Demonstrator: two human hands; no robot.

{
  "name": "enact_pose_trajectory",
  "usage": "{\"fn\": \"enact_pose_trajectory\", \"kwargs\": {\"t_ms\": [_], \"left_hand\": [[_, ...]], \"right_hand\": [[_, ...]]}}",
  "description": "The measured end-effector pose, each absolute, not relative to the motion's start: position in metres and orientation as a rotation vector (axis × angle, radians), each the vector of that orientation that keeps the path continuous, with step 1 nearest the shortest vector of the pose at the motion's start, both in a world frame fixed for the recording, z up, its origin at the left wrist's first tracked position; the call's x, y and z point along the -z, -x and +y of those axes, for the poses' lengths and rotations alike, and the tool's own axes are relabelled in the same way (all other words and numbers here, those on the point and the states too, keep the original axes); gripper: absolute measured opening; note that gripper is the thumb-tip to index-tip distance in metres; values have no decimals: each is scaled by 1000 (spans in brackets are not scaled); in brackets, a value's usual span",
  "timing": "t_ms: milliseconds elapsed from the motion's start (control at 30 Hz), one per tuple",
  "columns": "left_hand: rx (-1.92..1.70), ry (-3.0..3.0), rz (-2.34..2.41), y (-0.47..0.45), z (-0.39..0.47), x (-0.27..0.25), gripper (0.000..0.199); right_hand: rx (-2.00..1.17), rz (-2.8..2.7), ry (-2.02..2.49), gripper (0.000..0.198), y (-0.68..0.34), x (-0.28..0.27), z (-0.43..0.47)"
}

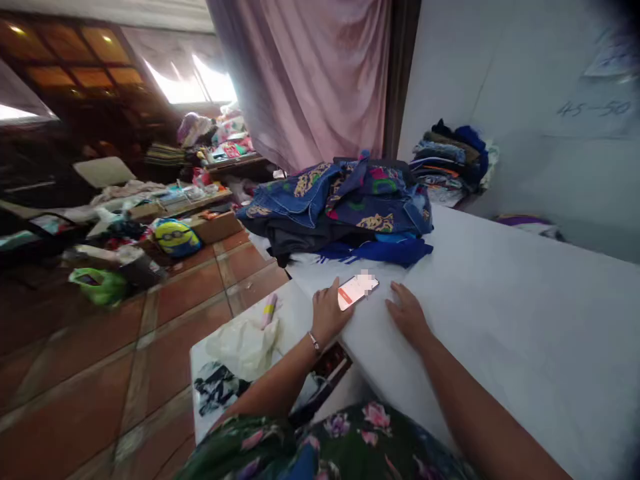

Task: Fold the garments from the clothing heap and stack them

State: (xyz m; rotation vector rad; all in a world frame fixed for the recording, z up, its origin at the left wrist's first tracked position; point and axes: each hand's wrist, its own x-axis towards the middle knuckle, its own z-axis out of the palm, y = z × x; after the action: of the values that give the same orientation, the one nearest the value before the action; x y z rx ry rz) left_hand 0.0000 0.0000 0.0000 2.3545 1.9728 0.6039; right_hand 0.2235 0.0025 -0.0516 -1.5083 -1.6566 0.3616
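My left hand (pixel 330 312) is closed round a smartphone (pixel 356 291), whose lit screen shows a pale page with an orange button; part of the screen is pixelated. The phone is over the white table (pixel 500 320). To its right, my right hand (pixel 407 313) is at the tabletop with its fingers apart and nothing in them. Just beyond both hands lies a pile of folded clothes, with a blue patterned denim garment (pixel 345 197) on top and dark and bright blue pieces (pixel 390 249) beneath.
Against the wall at the far right stands a stack of folded clothes (pixel 450 160). At my left, a lower white table holds a plastic bag (pixel 245 347) and a pink roll (pixel 269 311). Boxes, bags and a yellow backpack (pixel 177 237) line the tiled floor (pixel 185 333).
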Motion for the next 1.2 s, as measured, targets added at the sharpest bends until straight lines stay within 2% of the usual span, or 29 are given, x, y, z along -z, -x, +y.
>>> {"fn": "enact_pose_trajectory", "kwargs": {"t_ms": [133,400,533,667,867,1000,1100,1200], "left_hand": [[-648,-2310,1871,14,7,2,80],[-821,-2189,2010,44,63,-7,46],[-897,-2171,1951,47,85,-9,37],[-1154,-2183,1814,43,94,-21,31],[-1519,-2324,1483,27,102,-81,29],[-1637,-2460,1315,15,120,-130,30],[-1664,-2552,1380,11,145,-167,31],[-1541,-2666,1614,9,171,-196,39]], "right_hand": [[-379,-1652,1471,51,-224,51,2],[-337,-1676,1405,46,-223,45,0],[-323,-1667,1370,39,-224,44,0],[-341,-1642,1354,32,-224,39,-1],[-433,-1589,1281,29,-221,30,-7],[-545,-1483,1251,31,-216,28,-10],[-592,-1427,1230,33,-214,24,-13],[-633,-1404,1247,32,-221,19,-22]]}}
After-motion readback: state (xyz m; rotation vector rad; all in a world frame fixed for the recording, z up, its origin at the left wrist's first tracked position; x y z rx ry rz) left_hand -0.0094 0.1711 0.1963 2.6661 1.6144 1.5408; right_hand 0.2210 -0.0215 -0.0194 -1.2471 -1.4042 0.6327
